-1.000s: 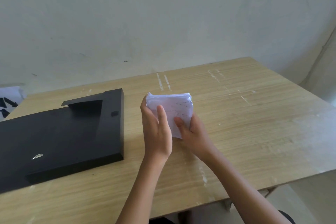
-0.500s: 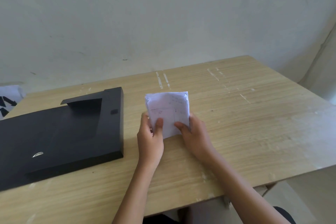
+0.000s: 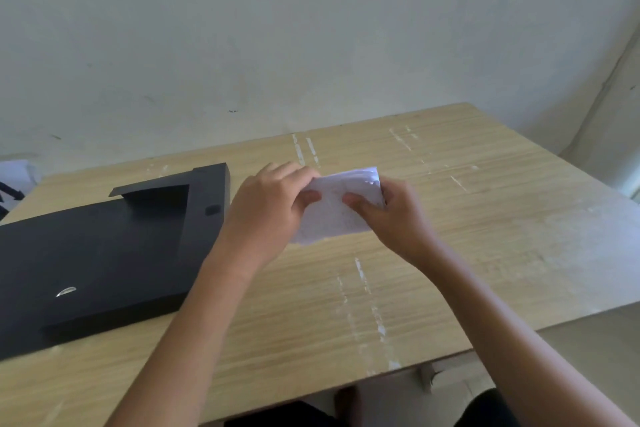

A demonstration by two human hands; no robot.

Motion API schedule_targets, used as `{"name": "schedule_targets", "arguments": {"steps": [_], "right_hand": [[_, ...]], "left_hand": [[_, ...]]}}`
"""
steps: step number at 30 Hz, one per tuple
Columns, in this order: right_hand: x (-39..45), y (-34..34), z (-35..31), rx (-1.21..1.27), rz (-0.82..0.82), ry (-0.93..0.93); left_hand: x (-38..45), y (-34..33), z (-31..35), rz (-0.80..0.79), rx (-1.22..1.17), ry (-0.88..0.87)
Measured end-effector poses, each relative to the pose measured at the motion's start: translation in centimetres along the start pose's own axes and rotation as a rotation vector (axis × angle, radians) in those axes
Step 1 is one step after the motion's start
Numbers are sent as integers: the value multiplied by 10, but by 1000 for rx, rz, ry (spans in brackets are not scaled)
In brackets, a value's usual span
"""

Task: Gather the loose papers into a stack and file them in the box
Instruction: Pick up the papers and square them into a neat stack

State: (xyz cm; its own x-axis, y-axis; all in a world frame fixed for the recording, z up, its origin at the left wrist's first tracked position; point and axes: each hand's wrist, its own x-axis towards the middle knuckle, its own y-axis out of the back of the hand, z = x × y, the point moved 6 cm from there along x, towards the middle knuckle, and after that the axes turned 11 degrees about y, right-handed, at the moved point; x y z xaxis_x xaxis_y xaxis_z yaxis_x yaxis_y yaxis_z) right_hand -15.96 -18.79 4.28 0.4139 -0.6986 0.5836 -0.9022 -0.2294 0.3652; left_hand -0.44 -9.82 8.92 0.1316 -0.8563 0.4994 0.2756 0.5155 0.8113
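A small stack of white papers (image 3: 337, 215) with faint writing is held just above the middle of the wooden table (image 3: 485, 218). My left hand (image 3: 268, 211) grips its left edge, thumb on top. My right hand (image 3: 394, 215) grips its right edge, thumb pressed on the face. The stack lies tilted, its long side running left to right. A flat black file box (image 3: 104, 253) lies on its side at the left of the table, its cut-out opening toward the back, a hand's width from my left hand.
A pale wall stands right behind the table. The table's front edge runs near my forearms, with floor visible beyond its right corner. Something white with black marks (image 3: 14, 184) sits past the table's far left corner.
The stack stood upright between both hands; now it has turned sideways and tilted. My left hand moved up onto its left edge and my right hand shifted to the right edge.
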Motion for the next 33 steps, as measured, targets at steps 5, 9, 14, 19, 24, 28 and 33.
{"name": "schedule_targets", "arguments": {"steps": [5,9,14,19,24,28,33], "right_hand": [[-22,-8,30,120,137,-135],[-34,-21,43,150,121,-188],[-28,-22,39,18,98,-203],[-23,-19,27,17,133,-190],[-19,-12,28,146,92,-250],[-29,-18,32,30,184,-259],[-46,-25,40,-16,179,-273]], "left_hand": [[-21,-33,-45,-41,-512,480],[-48,-76,-62,-122,-699,703],[-58,-65,-58,178,-596,636],[-59,-63,-56,182,-654,651],[-54,-63,-67,15,-768,661],[-65,-66,-64,197,-600,707],[-76,-85,-60,72,-460,773]]}}
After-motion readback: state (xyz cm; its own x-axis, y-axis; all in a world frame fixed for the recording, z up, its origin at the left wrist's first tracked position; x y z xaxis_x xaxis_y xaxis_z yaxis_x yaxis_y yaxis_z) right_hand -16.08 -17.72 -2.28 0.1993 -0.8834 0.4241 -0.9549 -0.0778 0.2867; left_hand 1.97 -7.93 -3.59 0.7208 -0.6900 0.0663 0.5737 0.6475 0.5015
